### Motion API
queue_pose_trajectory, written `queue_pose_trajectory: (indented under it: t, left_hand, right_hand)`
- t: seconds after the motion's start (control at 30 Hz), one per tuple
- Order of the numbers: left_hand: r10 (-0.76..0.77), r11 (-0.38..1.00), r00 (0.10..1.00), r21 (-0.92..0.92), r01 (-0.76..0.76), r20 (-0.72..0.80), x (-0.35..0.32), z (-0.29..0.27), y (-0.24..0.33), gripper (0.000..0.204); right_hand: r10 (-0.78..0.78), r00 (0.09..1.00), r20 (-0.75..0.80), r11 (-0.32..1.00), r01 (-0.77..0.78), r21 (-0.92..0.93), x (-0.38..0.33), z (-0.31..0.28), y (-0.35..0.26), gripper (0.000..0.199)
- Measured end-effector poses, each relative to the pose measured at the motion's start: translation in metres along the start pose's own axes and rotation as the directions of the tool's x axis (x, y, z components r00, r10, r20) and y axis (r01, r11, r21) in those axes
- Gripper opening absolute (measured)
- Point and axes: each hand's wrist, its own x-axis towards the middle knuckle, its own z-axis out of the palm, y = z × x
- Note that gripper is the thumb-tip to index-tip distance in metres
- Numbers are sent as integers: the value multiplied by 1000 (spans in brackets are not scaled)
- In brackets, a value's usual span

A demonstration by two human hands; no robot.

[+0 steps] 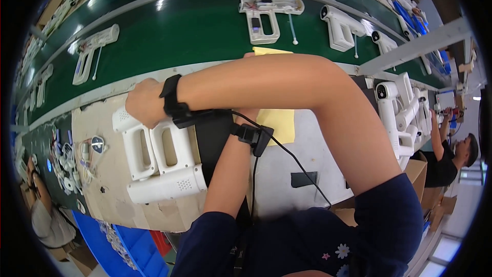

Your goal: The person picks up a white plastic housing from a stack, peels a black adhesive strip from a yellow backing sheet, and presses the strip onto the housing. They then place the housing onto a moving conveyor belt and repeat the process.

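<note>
My right arm reaches across to the left, and my right hand (146,101) is closed over the upper part of a white gun-shaped plastic device (123,121). Against it lies a second white gun-shaped device (166,184), its perforated barrel toward me and the looped handles side by side. Most of my left hand (249,115) is hidden behind my right forearm; its fingers cannot be made out. Beside that hand a yellow sheet (279,125) lies on the white worktop, partly covered by the forearm. Black bands with a cable circle both wrists.
Beyond the bench runs a green conveyor (179,33) carrying an open device half with wiring (264,18) and closed white devices (342,26). More white devices (397,107) are stacked at right. Small parts (64,166) lie at left, above blue bins (120,243). Other people work on both sides.
</note>
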Motion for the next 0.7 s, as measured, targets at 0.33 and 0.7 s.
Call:
queue_pose_trajectory:
  t: [0.33, 0.7]
  left_hand:
    - [353, 517, 916, 776, -362, 192, -12, -45, -47, 29]
    - [-425, 895, 899, 104, 434, -105, 10, -2, 32, 26]
  right_hand:
    - [35, 883, -468, 999, -36, 7, 0, -48, 32, 39]
    - [369, 903, -220, 908, -400, -121, -251, -66, 320, 64]
